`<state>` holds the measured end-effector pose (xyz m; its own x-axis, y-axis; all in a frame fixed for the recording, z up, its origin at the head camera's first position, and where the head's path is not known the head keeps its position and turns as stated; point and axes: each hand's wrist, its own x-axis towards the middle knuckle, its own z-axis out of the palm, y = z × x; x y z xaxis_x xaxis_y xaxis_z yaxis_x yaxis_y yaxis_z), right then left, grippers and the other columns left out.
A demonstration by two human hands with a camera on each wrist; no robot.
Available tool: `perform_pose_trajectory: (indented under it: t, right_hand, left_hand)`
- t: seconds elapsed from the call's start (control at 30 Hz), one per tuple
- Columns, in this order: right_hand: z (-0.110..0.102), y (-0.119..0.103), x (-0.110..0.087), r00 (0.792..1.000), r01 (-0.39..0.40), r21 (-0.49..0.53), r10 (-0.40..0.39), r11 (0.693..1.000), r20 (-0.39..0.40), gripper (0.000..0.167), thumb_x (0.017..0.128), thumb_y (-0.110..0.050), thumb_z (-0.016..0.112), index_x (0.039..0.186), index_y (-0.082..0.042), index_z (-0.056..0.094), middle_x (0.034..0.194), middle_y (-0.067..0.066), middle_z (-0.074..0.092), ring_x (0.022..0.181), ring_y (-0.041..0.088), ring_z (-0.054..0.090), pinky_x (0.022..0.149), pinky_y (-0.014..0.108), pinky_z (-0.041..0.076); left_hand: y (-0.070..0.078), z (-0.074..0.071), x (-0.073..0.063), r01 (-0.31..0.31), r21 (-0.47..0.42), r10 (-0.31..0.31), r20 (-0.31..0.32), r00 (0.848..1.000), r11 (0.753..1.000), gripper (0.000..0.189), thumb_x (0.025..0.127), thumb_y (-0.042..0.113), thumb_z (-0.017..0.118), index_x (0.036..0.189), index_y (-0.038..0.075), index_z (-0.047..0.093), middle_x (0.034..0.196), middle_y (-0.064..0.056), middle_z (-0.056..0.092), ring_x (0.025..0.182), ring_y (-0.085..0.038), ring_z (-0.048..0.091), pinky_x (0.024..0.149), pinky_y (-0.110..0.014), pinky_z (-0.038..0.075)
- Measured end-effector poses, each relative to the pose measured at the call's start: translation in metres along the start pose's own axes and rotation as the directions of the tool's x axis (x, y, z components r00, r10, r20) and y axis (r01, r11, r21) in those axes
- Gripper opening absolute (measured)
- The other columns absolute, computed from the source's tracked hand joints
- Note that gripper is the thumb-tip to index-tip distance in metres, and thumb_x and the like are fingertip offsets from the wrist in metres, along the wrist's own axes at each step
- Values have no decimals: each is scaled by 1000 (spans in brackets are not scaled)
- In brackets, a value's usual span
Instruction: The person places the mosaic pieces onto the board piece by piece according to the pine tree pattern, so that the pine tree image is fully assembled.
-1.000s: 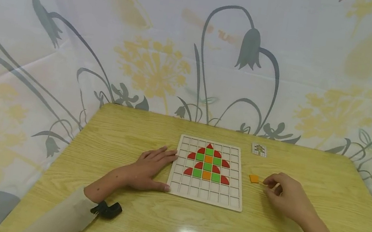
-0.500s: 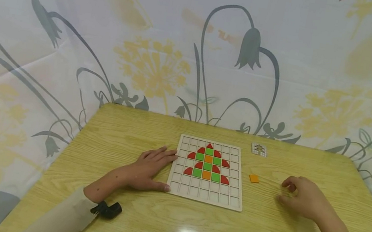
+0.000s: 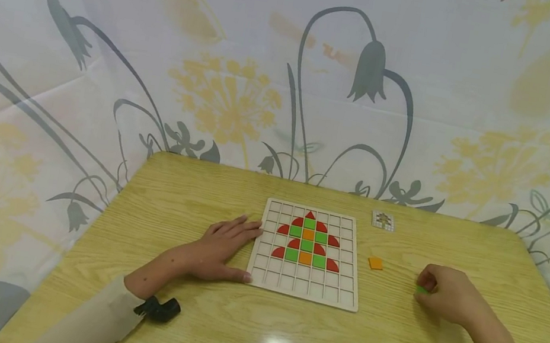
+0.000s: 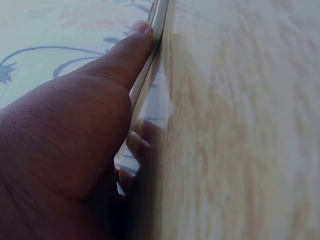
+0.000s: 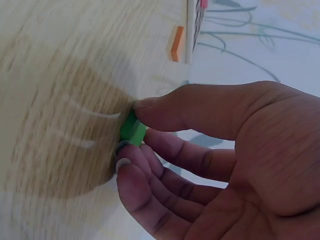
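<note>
My right hand (image 3: 447,295) is low over the table at the right, pinching a small green tile (image 5: 133,129) between thumb and fingers. Only a sliver of that tile shows in the head view. My left hand (image 3: 219,251) lies with straight, spread fingers against the left edge of a white grid board (image 3: 310,290); its thumb (image 4: 135,42) touches the board's side in the left wrist view. On the board, red, green and orange tiles make a tree shape. An orange square tile (image 3: 375,263) lies on the table between the board and my right hand.
A small printed card (image 3: 383,221) with a tree picture lies beyond the board's right side. The wooden table (image 3: 205,340) ends at a flower-patterned cloth (image 3: 255,24) behind it. Black wrist cameras sit on both wrists.
My right hand has drawn back to the right, leaving the orange tile on the table. A green tile now shows in its fingers. The left hand and board stay put.
</note>
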<state>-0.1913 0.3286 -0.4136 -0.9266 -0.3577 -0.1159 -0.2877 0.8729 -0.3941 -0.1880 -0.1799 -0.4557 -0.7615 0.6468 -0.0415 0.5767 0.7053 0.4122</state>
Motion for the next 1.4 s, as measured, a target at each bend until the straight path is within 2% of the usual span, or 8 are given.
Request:
perform_pose_trajectory:
  t: [0.3,0.5,0.73,1.4]
  right_hand:
    - [5,-2,0,1000,-4,29,4,1000,22,20,87,-13,79,100,-3,68,91,4,65,83,18,59,72,39,52]
    - [7,-3,0,998,51,75,-53,996,25,19,91,-12,82,98,-8,65,87,-1,61,78,13,53,67,31,47]
    - [11,-8,4,994,112,109,-113,988,5,14,93,-3,77,96,-9,65,85,-3,61,74,8,53,64,29,47]
    - [21,-66,27,974,226,212,-227,951,-21,12,95,-3,76,99,-8,67,88,-4,63,77,9,56,68,28,50]
  left_hand:
    - [-1,0,1,-4,0,4,0,1000,1000,100,98,64,67,172,18,19,179,-1,11,165,-32,3,124,-65,15]
    - [-1,1,2,-7,-1,7,-3,1000,1000,100,98,64,67,172,18,19,179,-1,11,165,-33,3,124,-64,14]
    - [-2,1,2,-1,-2,1,0,1000,1000,100,98,65,66,172,18,19,179,-1,11,165,-33,3,124,-64,14]
    - [-2,2,1,-3,-6,3,-2,1000,1000,100,97,65,67,172,19,19,179,-1,11,165,-32,2,124,-65,14]
